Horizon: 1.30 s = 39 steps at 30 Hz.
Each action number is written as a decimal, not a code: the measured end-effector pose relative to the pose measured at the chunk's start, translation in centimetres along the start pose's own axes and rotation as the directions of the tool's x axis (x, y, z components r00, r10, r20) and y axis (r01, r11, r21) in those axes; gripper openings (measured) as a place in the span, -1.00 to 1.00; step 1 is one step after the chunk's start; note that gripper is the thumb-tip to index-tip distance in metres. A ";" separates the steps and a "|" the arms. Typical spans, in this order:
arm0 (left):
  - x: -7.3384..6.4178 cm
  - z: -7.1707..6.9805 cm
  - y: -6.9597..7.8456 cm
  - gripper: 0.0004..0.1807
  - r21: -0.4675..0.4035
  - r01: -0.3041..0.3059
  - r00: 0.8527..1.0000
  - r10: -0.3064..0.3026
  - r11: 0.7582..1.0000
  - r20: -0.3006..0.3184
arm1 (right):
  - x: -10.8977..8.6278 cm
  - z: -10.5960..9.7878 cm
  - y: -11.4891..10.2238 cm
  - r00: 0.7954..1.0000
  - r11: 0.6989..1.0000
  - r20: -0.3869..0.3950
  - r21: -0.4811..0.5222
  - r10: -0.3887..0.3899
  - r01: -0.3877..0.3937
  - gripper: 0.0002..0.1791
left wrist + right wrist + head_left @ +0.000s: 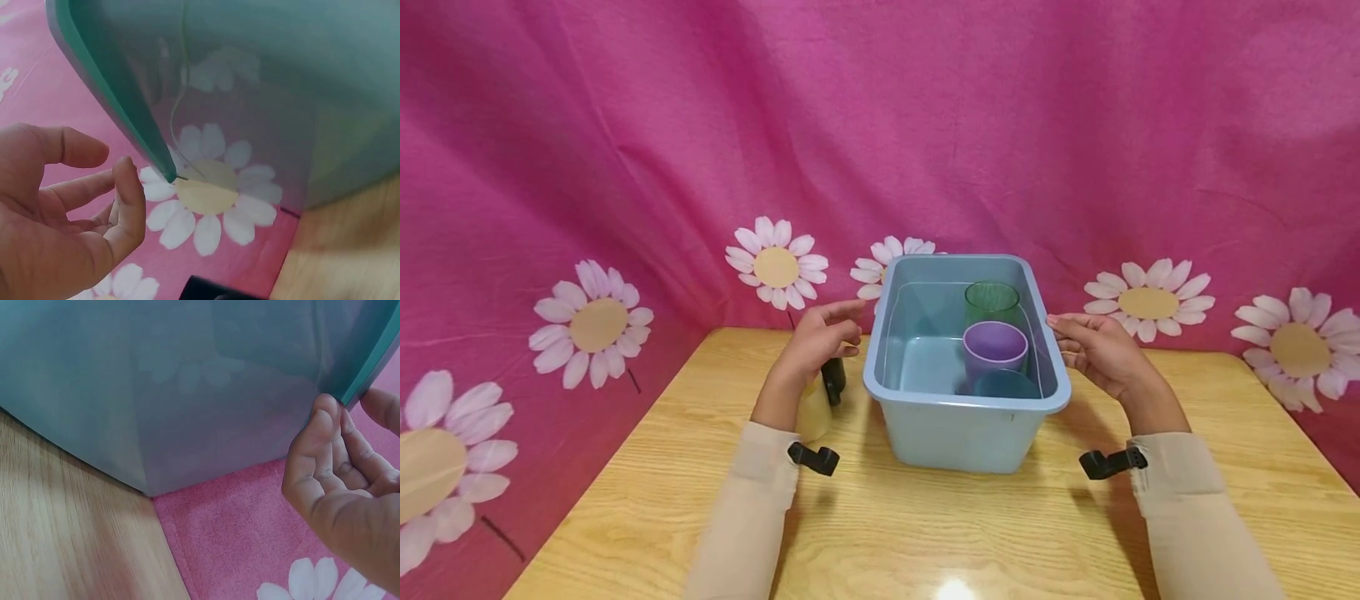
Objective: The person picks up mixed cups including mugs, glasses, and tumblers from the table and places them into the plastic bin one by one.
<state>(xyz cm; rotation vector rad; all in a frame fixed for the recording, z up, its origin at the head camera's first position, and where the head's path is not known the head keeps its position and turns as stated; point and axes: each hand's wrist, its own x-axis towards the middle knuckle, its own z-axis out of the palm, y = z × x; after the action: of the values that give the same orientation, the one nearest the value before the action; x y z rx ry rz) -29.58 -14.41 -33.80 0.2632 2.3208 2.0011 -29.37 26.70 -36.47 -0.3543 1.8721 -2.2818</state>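
A light blue plastic tub (958,433) stands on the table, seen from outside in both wrist views. Inside it, along the right side, are a green see-through cup (992,300), a purple cup (995,343) and a dark teal round thing (1006,384), partly hidden by the front rim. My right hand (1097,346) pinches the tub's right rim (365,369), fingertips under it and thumb at its edge. By the left rim (115,94), my left hand (822,342) is held with fingers loosely bent, a small gap between fingertips and rim.
Partly hidden behind my left wrist, a pale yellow object (814,412) with a black part (833,382) stands on the wooden table (880,533). A pink cloth (955,125) with white daisies hangs behind the table and along its left side.
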 end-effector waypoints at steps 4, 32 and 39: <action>-0.3 -0.6 0.6 -0.47 0.179 -0.036 0.999 0.029 0.983 0.043 | 0.0 -0.1 -0.1 1.000 1.000 0.005 0.001 -0.009 0.009 -0.78; -4.8 -4.9 -0.2 -0.39 0.825 -0.467 0.883 0.203 0.317 0.422 | 0.0 0.0 -0.1 1.000 0.997 -0.029 -0.074 0.000 -0.003 -0.82; -6.5 -6.1 -1.0 -0.33 0.866 -0.439 0.897 0.159 0.240 0.411 | -0.1 -0.1 0.0 1.000 0.999 -0.021 -0.040 -0.005 0.004 -0.82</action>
<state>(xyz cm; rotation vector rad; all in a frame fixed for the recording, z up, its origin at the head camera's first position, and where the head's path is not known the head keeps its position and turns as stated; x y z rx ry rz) -24.27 -21.66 -34.22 1.0080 3.0940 0.1974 -29.30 26.80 -36.52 -0.3414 1.9310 -2.2622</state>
